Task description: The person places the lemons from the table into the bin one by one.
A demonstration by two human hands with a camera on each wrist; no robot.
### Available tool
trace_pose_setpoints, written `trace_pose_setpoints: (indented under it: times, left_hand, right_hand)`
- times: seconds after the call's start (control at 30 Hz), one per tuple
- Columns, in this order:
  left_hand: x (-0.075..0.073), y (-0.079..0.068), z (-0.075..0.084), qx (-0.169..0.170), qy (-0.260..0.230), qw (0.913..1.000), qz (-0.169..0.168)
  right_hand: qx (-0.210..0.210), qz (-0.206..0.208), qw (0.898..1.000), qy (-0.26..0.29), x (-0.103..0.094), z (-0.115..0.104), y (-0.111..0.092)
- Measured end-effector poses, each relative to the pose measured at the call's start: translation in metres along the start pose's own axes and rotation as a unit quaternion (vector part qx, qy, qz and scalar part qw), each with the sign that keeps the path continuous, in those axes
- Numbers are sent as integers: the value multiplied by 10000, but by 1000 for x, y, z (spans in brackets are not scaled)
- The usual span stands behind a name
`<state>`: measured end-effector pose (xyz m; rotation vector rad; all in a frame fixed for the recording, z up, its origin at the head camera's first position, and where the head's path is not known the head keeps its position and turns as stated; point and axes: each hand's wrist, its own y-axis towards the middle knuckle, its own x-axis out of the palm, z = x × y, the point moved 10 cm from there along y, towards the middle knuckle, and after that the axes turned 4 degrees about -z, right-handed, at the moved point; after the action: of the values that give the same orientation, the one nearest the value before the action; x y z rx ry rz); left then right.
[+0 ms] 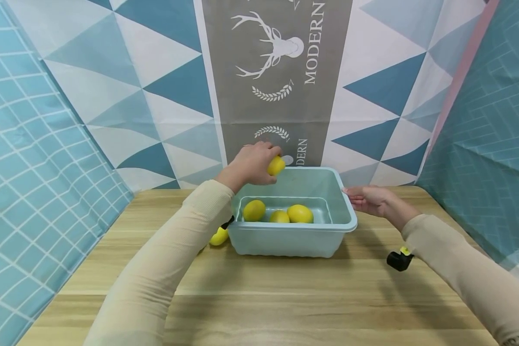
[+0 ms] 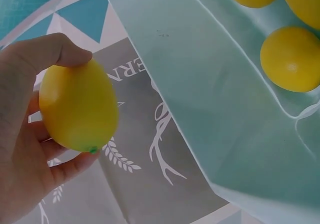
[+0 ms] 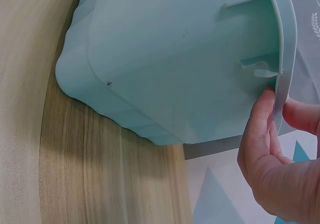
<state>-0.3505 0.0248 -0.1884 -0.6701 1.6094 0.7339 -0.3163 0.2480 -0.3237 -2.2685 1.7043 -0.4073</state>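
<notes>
Left hand (image 1: 255, 162) grasping one lemon (image 1: 276, 166), raised near the back rim of a bin (image 1: 285, 242); right hand (image 1: 369, 199) pinching its side rim. At least three lemons (image 1: 300, 214) lie inside; at least one other lemon (image 1: 218, 237) remains outside, on the surface (image 1: 285, 298).

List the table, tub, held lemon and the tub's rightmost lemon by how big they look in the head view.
1. Table
2. Tub
3. Held lemon and rightmost lemon: too close to rank; left hand partly covers the first.
</notes>
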Motion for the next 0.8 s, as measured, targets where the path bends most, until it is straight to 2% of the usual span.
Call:
trace_pose_setpoints:
  times: [0.27,0.53,0.8]
  left_hand:
    - [3,-1,1,57,-21,9997,-226]
    - [-14,-16,-2,105,55,9999,73]
    - [-25,-43,-3,308,200,9981,503]
  right_hand:
    - [-51,6,10000,61,0,0,0]
    - [-66,5,9999,139,0,-1,-1]
    - [-5,25,9998,185,-3,0,0]
